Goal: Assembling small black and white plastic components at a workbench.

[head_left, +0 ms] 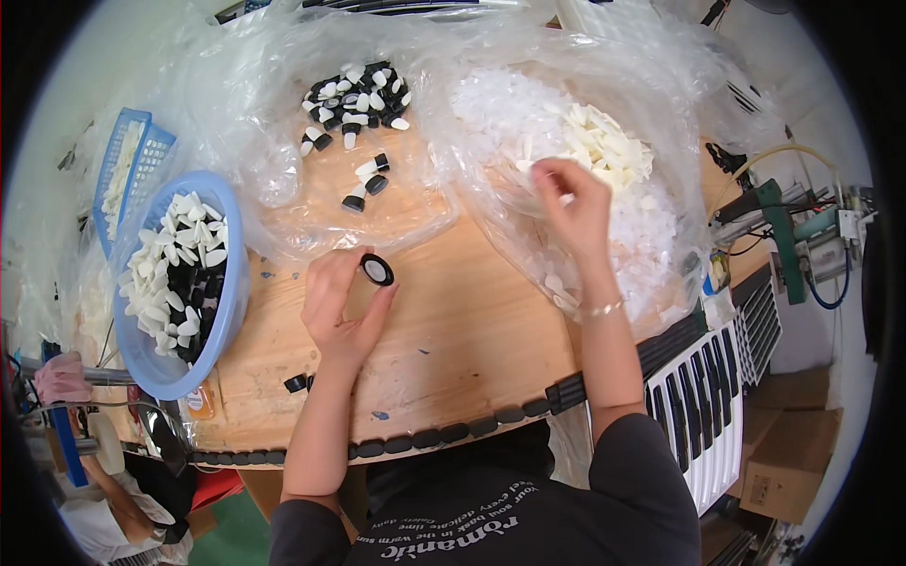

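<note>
My left hand holds a small round black cap with a white inner disc between thumb and fingertips, above the wooden table. My right hand reaches into a clear plastic bag, its fingers pinched at the pile of white plastic pieces; whether a piece is between them I cannot tell. Two finished black-and-white pieces lie on plastic sheet just beyond my left hand. More of them are heaped at the back.
A blue round basin at the left holds several white and black parts. Behind it stands a blue basket. Two loose black caps lie by my left wrist. A row of black caps lines the table's front edge. A machine stands at the right.
</note>
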The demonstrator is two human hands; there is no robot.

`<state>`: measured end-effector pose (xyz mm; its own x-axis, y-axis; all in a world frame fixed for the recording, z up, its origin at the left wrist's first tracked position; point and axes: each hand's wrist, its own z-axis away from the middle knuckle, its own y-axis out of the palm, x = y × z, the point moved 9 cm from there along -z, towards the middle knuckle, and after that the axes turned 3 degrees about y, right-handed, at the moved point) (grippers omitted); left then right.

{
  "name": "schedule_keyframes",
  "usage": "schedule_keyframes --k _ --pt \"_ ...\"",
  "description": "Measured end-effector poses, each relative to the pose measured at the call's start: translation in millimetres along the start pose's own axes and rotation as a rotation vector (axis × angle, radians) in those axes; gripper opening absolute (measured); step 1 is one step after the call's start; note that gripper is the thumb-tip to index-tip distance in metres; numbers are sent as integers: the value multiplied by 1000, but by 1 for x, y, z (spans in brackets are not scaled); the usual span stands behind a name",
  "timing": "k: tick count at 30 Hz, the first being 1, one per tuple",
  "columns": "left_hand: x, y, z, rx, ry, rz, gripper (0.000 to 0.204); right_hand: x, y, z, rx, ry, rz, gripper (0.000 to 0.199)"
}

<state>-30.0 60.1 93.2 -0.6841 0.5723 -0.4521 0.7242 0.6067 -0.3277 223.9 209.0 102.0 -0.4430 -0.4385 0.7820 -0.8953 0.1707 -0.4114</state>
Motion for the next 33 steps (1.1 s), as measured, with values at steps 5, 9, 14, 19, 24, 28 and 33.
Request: schedule_keyframes --k 5,9,14,19,24,28,33 --pt "-3 -4 -4 -3 -4 11 45 -86 -5 -42 173 66 385 11" --pt "-3 1 -1 33 -2 2 43 -106 25 -50 274 17 463 10" --pt "1 1 3 29 -19 10 42 -112 41 -56 284 46 568 9" --pt "-1 -1 -1 17 -16 -13 43 -122 27 -69 244 59 619 11" --pt "-1 -1 -1 21 -7 3 44 -119 29 -59 188 152 761 16" --pt "1 -1 0 25 -21 -15 46 -118 33 -53 261 135 833 19" --pt "3 -3 -2 25 -31 -10 47 -89 10 -52 22 11 749 17"
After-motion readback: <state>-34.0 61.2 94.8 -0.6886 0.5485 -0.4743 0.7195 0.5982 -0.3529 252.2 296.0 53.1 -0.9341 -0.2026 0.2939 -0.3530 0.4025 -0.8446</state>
